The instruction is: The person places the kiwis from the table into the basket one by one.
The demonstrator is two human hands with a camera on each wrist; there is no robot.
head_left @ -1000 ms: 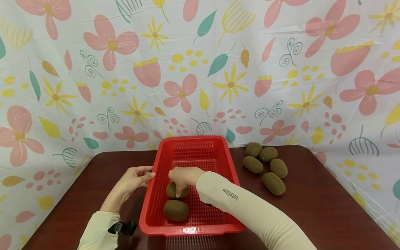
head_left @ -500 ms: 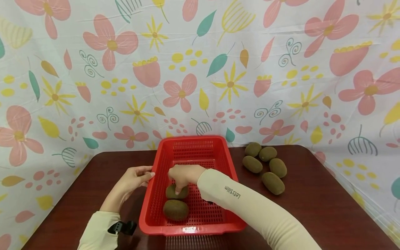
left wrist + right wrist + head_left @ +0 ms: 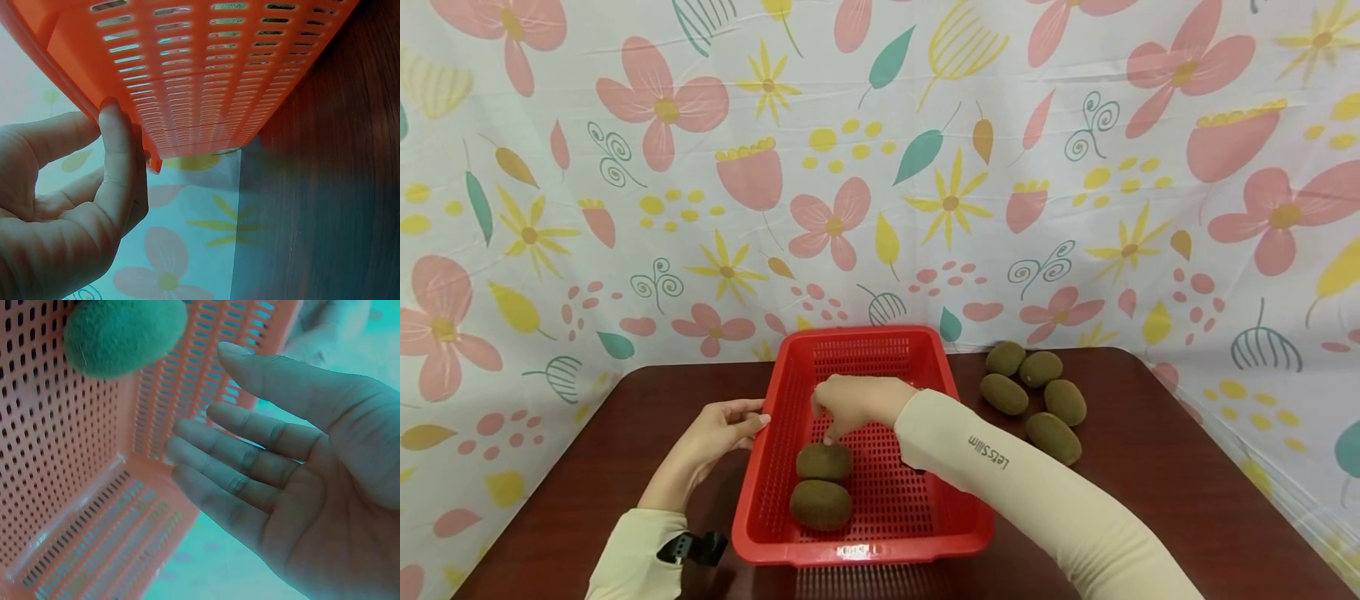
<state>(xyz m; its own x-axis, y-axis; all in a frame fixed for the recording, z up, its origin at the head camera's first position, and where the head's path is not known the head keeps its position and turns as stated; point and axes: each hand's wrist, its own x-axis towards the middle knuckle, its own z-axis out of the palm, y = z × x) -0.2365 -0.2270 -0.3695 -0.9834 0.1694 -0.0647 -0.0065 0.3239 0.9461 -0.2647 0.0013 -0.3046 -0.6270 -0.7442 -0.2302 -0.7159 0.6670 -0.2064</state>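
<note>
A red perforated basket (image 3: 857, 551) stands on the dark table with two kiwis lying inside at its left, the farther kiwi (image 3: 823, 462) next to the nearer one (image 3: 821, 505). My left hand (image 3: 722, 432) pinches the basket's left rim between thumb and fingers, as the left wrist view also shows, the hand (image 3: 75, 181) at the rim's outer side. Over the basket, just beyond the farther kiwi, is my right hand (image 3: 859, 403). In the right wrist view that hand (image 3: 281, 462) has its fingers extended and holds nothing, with a kiwi (image 3: 125, 334) apart from the fingertips.
Several kiwis (image 3: 1004, 394) lie in a group on the table (image 3: 1120, 417) right of the basket. Behind the table hangs a cloth (image 3: 880, 167) printed with flowers and leaves. A black strap (image 3: 700, 548) is on the left wrist.
My right hand has let go of the farther kiwi and moved slightly up and right, away from it. The left hand has kept its place on the rim.
</note>
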